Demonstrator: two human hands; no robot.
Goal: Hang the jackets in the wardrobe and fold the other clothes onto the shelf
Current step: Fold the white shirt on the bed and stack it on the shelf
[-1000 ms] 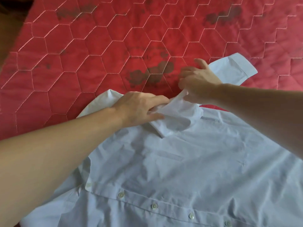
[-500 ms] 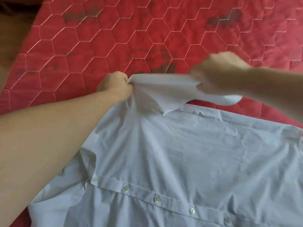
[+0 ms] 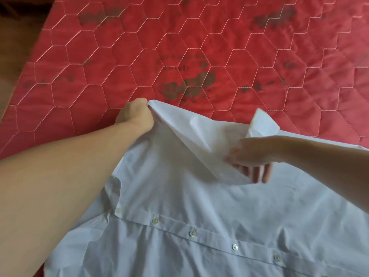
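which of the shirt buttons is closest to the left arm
The button at the placket's corner, at the left end of the row. It sits right beside the left forearm; the other four run away rightward.

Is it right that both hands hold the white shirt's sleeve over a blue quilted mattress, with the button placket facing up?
Not quite. The head view shows the left hand and right hand holding the sleeve of the white shirt, button placket up, but the quilted mattress is red, not blue.
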